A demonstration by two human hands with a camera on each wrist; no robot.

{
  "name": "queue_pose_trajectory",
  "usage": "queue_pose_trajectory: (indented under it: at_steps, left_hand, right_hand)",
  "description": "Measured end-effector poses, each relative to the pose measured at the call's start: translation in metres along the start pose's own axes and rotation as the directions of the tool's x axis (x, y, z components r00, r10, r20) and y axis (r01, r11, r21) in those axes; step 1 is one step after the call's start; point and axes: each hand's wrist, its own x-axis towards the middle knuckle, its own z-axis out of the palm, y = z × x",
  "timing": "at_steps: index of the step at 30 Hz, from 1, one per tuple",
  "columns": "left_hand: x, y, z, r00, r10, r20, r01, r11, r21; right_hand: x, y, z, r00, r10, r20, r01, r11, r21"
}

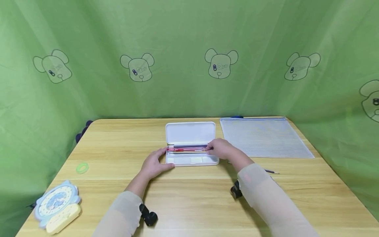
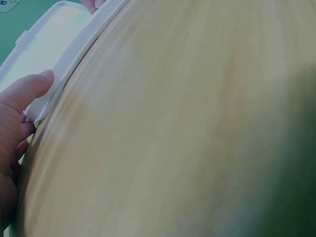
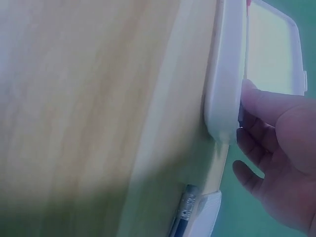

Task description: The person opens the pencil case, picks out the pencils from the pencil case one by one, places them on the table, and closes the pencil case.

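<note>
A white pencil case [image 1: 190, 160] lies on the table with its lid [image 1: 190, 132] raised at the back. Inside it, a red pen [image 1: 176, 149] and several slim pencils lie lengthwise. My left hand [image 1: 154, 163] holds the case's left end; in the left wrist view the thumb [image 2: 34, 89] lies over the front rim. At the right end, my right hand [image 1: 220, 148] reaches into the case and pinches the dark end of a pencil [image 3: 241, 114]. Most of that pencil is hidden by the hand and the case wall.
Another dark pencil [image 1: 271, 171] lies on the table by the right forearm, partly covered by the sleeve. A mesh zip pouch [image 1: 266, 138] lies at the back right. On the left are a green ring [image 1: 82, 168] and a blue toy clock [image 1: 57, 200] with a cream base.
</note>
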Motion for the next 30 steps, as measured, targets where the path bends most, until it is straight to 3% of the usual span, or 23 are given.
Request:
queue_pose_trajectory:
  at_steps: [12, 19, 26, 30]
  left_hand:
    - [-0.002, 0.002, -0.001, 1.0, -0.009, 0.003, 0.009, 1.0, -0.008]
    - [-0.001, 0.002, -0.001, 1.0, -0.011, 0.007, 0.011, 1.0, 0.015]
    - [-0.001, 0.002, -0.001, 1.0, -0.014, 0.011, 0.014, 1.0, 0.01]
    - [-0.001, 0.001, -0.001, 1.0, -0.018, 0.014, 0.018, 1.0, 0.007]
  right_hand:
    - [-0.013, 0.009, -0.009, 0.993, -0.029, -0.118, 0.044, 0.991, 0.126]
    - [-0.027, 0.02, -0.012, 0.982, -0.082, -0.172, 0.112, 0.978, 0.177]
    - [-0.053, 0.036, -0.015, 0.977, -0.023, -0.211, 0.076, 0.966, 0.248]
    - [-0.078, 0.053, -0.016, 0.958, -0.059, -0.282, 0.125, 0.967, 0.221]
